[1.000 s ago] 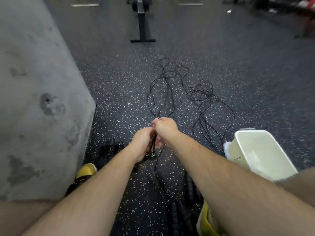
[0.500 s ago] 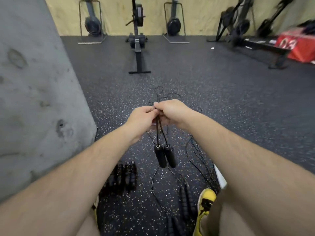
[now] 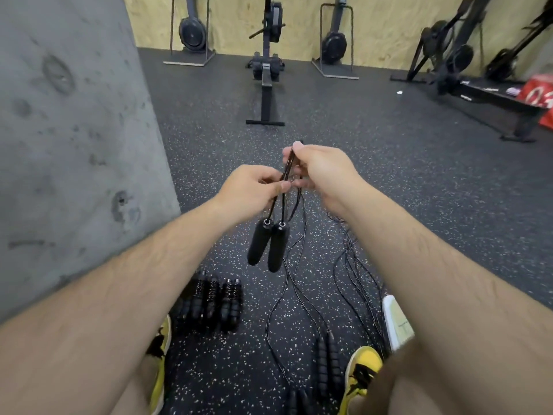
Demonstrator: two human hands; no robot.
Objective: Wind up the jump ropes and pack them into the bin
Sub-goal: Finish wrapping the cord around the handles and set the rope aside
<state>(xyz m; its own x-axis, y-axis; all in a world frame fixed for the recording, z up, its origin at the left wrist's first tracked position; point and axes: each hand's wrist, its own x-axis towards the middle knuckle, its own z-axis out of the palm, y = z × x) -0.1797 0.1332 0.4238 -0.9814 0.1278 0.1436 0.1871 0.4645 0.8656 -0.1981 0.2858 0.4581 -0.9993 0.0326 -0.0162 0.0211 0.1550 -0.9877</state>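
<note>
I hold a black jump rope up in front of me. My left hand (image 3: 253, 190) pinches its thin cords just above the two black handles (image 3: 267, 247), which hang side by side. My right hand (image 3: 321, 172) pinches the same cords a little higher and further out. The cord (image 3: 294, 283) trails down to the speckled floor. Several wound ropes (image 3: 209, 304) lie bundled near my left foot. More loose cords (image 3: 353, 277) and handles (image 3: 327, 363) lie by my right foot. Only a corner of the white bin (image 3: 396, 322) shows behind my right forearm.
A grey concrete wall (image 3: 68, 151) stands close on the left. A rowing machine (image 3: 266, 76) lies ahead on the black rubber floor, with more machines along the plywood back wall. A black bench (image 3: 502, 106) and red box sit at the far right. My yellow shoes (image 3: 360, 375) are below.
Both hands have risen from near the floor, lifting the rope so its handles hang free. My right hand has slid up the cords, away from my left. The view has tilted up.
</note>
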